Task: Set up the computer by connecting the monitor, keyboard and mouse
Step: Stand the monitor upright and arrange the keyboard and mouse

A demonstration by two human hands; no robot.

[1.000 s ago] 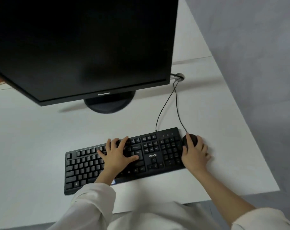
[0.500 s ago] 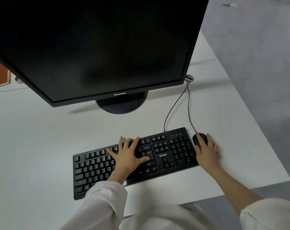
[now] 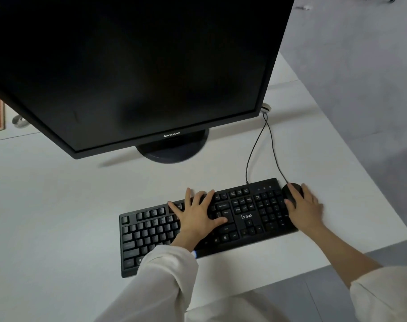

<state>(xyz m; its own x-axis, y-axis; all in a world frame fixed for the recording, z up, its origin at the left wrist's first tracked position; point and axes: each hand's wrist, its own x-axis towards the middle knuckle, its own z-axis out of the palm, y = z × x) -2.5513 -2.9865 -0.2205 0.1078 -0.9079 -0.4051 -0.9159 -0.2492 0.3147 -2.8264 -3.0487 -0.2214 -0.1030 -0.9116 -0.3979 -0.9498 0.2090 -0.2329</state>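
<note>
The monitor [image 3: 137, 66] is cut off at the top and left; its screen is dark. One keyboard [image 3: 244, 219] lies on the table [image 3: 46, 217], long axis left to right, right end farther. Left hand [image 3: 198, 217] rests flat on its keys, fingers spread. Right hand [image 3: 305, 208] covers most of one mouse [image 3: 291, 189]. Two cables [image 3: 256, 145] run toward the monitor's corner.

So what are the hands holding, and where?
The right hand holds the mouse, cupped over its top. The left hand only rests flat on the keyboard.
</note>
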